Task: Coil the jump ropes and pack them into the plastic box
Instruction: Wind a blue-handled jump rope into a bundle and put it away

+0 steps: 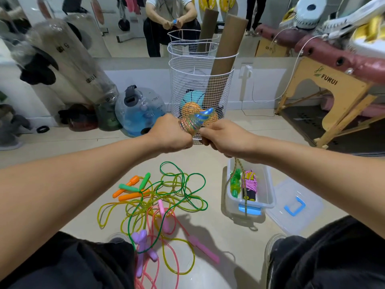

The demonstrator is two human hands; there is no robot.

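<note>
The wooden table (325,84) at right reads "FURUI". Below, the plastic box (268,184) holds 2 coiled ropes. Left hand (173,132) clamps the blue-handled jump rope (195,120); right hand (225,138) pinches its trailing cord, whose end is hard to make out.

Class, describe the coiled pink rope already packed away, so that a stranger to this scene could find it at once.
Find the clear plastic box on the floor under the right hand. Inside lie two bundles: the pink rope is the right one, wound tight above black handles, beside a green bundle.
</note>
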